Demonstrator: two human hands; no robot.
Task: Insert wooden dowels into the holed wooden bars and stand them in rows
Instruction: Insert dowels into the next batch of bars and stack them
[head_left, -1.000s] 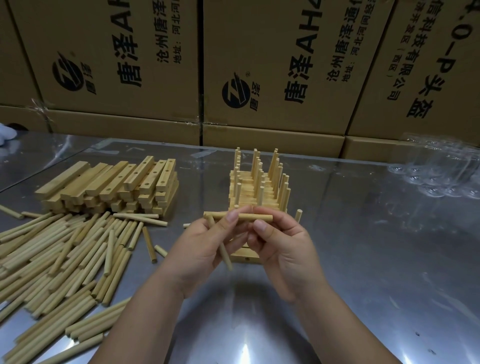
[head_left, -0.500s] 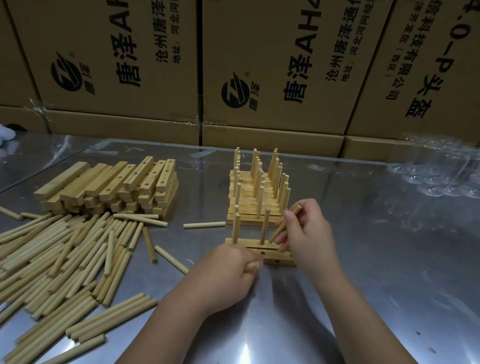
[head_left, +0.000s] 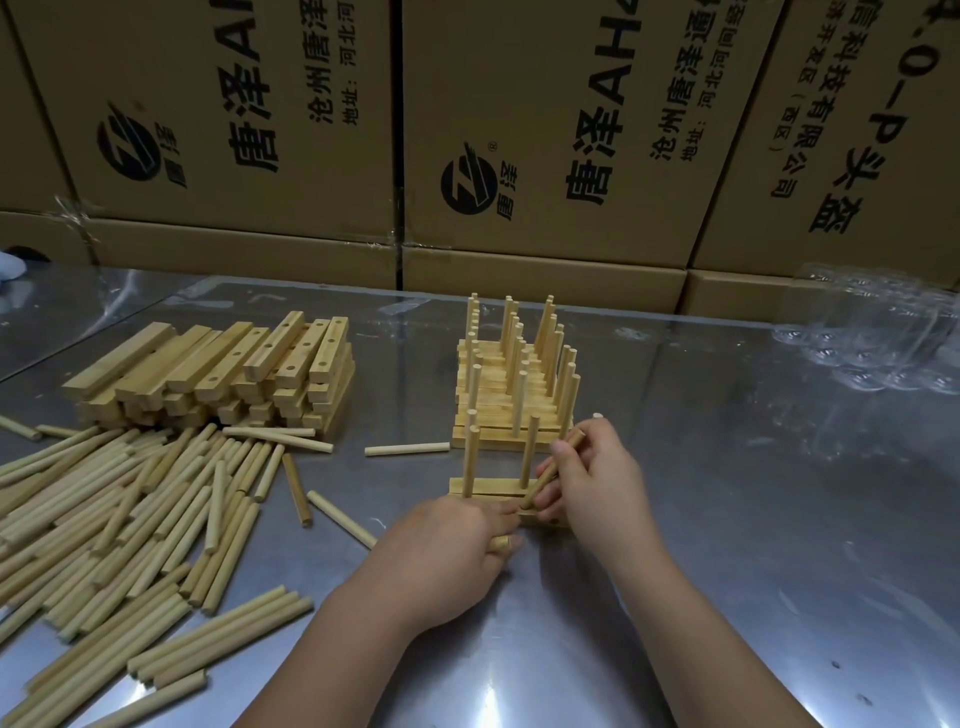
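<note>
1. The right hand (head_left: 592, 483) pinches a pale round wooden dowel (head_left: 553, 474) between thumb and fingers. The dowel leans, and its lower end now meets the right part of the light holed wooden bar (head_left: 480, 486), lower than half a second ago.
2. The left hand (head_left: 457, 540) is curled round a second dowel (head_left: 501, 543), of which only the end shows. Its fingertips are at the bar's near edge, and it has barely shifted.
3. Two upright dowels (head_left: 470, 452) stand in the bar, as before.
4. The bar lies on the shiny metal surface (head_left: 727, 519), just in front of the rows of finished bars (head_left: 511, 395).
5. The stack of empty holed bars (head_left: 218, 369) and the heap of loose dowels (head_left: 130, 519) on the left are unchanged.
</note>
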